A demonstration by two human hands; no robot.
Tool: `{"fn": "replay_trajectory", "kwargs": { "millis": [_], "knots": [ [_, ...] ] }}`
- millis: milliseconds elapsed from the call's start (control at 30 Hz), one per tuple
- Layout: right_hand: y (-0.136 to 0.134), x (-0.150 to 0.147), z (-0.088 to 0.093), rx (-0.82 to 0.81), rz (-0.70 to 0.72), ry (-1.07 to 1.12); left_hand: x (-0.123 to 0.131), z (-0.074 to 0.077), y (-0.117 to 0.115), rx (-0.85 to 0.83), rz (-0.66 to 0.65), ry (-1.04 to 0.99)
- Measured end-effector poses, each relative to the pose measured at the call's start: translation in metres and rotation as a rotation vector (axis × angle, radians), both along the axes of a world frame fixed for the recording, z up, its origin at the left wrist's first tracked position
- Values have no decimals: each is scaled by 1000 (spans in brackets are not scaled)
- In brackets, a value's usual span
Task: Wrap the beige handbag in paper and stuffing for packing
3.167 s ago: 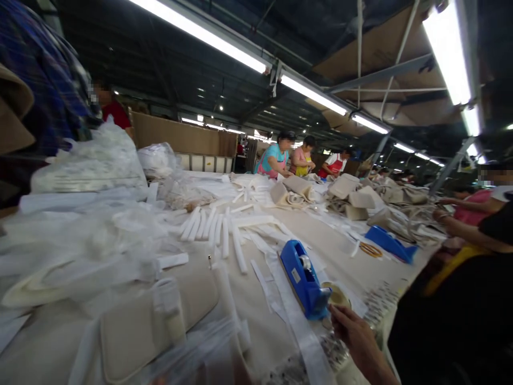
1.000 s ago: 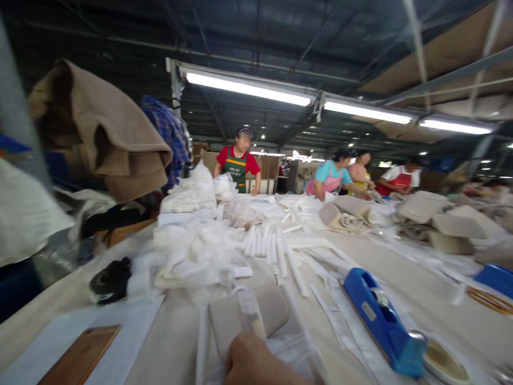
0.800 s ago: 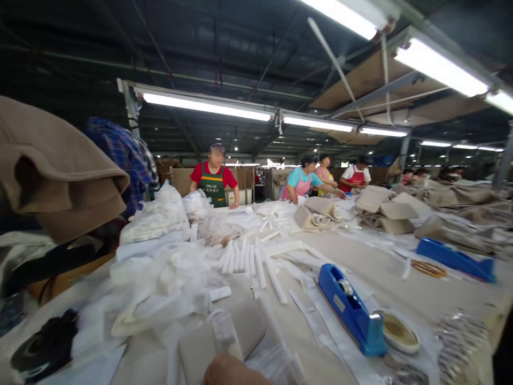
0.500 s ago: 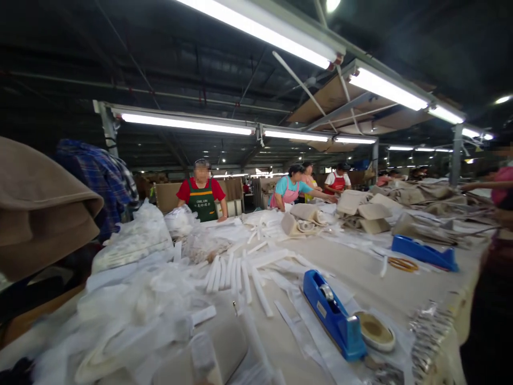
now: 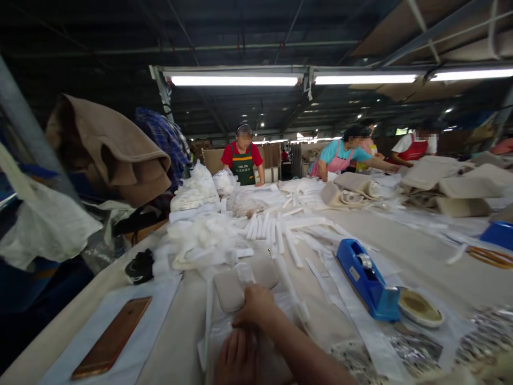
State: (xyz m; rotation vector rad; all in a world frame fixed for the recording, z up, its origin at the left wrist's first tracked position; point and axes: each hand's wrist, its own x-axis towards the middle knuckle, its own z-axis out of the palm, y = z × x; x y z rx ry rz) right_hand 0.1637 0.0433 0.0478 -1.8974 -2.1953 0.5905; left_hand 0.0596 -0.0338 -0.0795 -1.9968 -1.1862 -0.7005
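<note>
A folded beige fabric piece (image 5: 228, 293) with a white band round its middle lies on the table before me, with clear plastic (image 5: 224, 325) around its near side. My right hand (image 5: 258, 306) reaches in from the lower right and is closed at the fabric's near edge, thumb to the left. Just below it, my left hand (image 5: 237, 353) lies on the plastic at the bottom of the view, fingers stretched side by side. Its palm is hidden.
Right of my hands stand a blue tape dispenser (image 5: 366, 280) and a tape roll (image 5: 420, 308). A phone (image 5: 112, 339) lies on paper at left. White strips (image 5: 266, 227) and plastic bags (image 5: 196, 187) lie beyond. Co-workers stand across the table (image 5: 425, 251).
The view has swung left and down, bringing the phone and both my hands into sight at the beige fabric. The co-worker in blue leans further forward.
</note>
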Motion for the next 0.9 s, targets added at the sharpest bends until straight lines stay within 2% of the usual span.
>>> {"fn": "replay_trajectory", "kwargs": {
  "millis": [67,133,233,300,400,500,533,600,733,900],
  "knots": [
    [-2,6,2,16,-12,8,4,-3,5,108,-18,25],
    [-5,11,3,34,-8,29,2,1,6,149,-43,26],
    [-11,28,4,87,12,96,-16,20,1,32,-136,7],
    [-14,52,6,153,-25,148,-38,35,-1,-56,-160,-75],
    [-11,97,8,250,-187,189,-66,53,6,-184,32,-436],
    [1,128,4,249,-285,211,-72,66,24,-532,250,-827],
    [6,131,1,239,-289,220,-68,72,31,-634,297,-863],
    [14,127,-5,223,-275,231,-55,83,46,-735,339,-812],
    [23,104,-13,212,-316,181,-32,103,69,-738,397,-709],
    [25,93,-16,189,-382,114,-32,111,86,-804,477,-754]
  ]
}}
